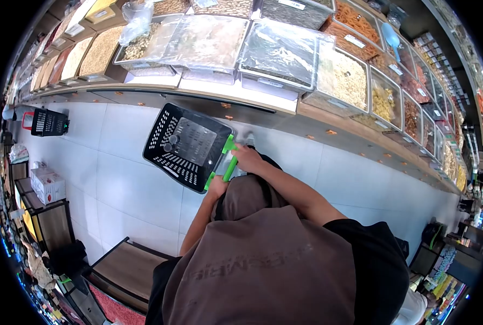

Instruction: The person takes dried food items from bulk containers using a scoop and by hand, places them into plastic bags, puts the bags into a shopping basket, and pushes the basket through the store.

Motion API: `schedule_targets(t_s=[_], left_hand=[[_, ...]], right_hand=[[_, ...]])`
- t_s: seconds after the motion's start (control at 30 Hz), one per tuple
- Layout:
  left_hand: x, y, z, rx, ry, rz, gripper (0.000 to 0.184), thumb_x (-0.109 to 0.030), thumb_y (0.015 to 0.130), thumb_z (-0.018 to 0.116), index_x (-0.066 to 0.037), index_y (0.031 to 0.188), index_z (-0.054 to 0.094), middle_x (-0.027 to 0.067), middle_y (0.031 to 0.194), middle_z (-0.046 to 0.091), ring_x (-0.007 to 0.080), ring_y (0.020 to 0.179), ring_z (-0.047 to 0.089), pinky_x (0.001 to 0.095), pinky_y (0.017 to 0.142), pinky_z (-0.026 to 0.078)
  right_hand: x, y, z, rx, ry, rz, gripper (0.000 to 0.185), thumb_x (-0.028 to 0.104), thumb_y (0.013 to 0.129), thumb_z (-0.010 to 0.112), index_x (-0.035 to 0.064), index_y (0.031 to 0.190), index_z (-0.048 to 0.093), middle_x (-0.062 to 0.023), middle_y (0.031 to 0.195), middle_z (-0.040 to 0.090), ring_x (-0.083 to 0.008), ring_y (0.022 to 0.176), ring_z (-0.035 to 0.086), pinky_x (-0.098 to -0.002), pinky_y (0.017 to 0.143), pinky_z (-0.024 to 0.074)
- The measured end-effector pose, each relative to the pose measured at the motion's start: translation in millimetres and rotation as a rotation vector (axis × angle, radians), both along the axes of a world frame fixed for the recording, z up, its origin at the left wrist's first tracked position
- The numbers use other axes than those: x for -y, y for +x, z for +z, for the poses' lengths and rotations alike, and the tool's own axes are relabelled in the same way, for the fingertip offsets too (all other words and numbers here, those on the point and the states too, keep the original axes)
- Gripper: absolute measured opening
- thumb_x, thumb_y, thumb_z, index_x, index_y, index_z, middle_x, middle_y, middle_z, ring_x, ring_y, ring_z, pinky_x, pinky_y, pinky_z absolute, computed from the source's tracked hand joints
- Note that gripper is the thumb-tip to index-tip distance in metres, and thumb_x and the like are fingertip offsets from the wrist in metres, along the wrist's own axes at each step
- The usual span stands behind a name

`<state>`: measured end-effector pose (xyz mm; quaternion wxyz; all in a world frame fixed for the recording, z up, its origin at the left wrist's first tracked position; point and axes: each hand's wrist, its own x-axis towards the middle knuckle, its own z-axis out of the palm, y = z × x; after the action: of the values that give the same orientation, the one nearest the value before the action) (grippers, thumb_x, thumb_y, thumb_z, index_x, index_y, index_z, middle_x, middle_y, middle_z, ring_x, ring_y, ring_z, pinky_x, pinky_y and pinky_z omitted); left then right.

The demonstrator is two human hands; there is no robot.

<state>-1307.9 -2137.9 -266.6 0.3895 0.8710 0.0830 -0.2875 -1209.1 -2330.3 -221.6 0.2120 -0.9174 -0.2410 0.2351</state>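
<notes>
Facing upward at left, the black basket shows its mostly bare inside over the floor; rightward, the left hand then the right hand have fingers curled around its green handle. Hold is taken; filling, it seems, has barely begun.

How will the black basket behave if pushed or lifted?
The black basket is probably stiff: its slotted walls hold their shape. It likely feels fairly light for its size, given all those openings. Lifted only by the green handle, which attaches along one end, it may tilt, far end down.
</notes>
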Motion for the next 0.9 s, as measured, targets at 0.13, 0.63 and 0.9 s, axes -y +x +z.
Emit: schedule_targets(t_s=[0.13, 0.63, 0.9], left_hand=[[-1.4, -8.6, 0.1, -0.092, -0.044, -0.024, 0.042, -0.036, 0.077, 0.072, 0.006, 0.08, 0.07, 0.03, 0.08, 0.068, 0.042, 0.081, 0.07, 0.0476, 0.074, 0.053], [31.9, -29.3, 13.2, -0.044, -0.186, -0.005, 0.035, -0.027, 0.079, 0.074, 0.007, 0.071, 0.067, 0.0165, 0.06, 0.065, 0.0218, 0.058, 0.064, 0.0406, 0.059, 0.047], [104.8, -64.6, -8.3, -0.047, -0.29, 0.048, 0.032, -0.021, 0.079, 0.07, 0.005, 0.062, 0.062, 0.0086, 0.053, 0.059, 0.0146, 0.049, 0.054, 0.0374, 0.049, 0.041]], right_hand=[[6.9, -14.6, 1.1, -0.043, 0.055, -0.027, 0.039, 0.009, 0.08, 0.063, 0.0095, 0.118, 0.06, -0.0218, 0.141, 0.046, -0.0388, 0.111, 0.061, -0.0478, 0.09, 0.0525], [53.2, -47.7, 33.3, -0.045, 0.183, -0.127, 0.04, 0.01, 0.084, 0.058, 0.0093, 0.124, 0.054, -0.0205, 0.133, 0.048, -0.0418, 0.105, 0.063, -0.0506, 0.086, 0.0535], [121.2, -89.0, 50.5, -0.123, 0.112, -0.184, 0.033, 0.007, 0.085, 0.058, 0.0074, 0.118, 0.052, -0.0194, 0.151, 0.037, -0.0428, 0.113, 0.061, -0.0499, 0.09, 0.0525]])
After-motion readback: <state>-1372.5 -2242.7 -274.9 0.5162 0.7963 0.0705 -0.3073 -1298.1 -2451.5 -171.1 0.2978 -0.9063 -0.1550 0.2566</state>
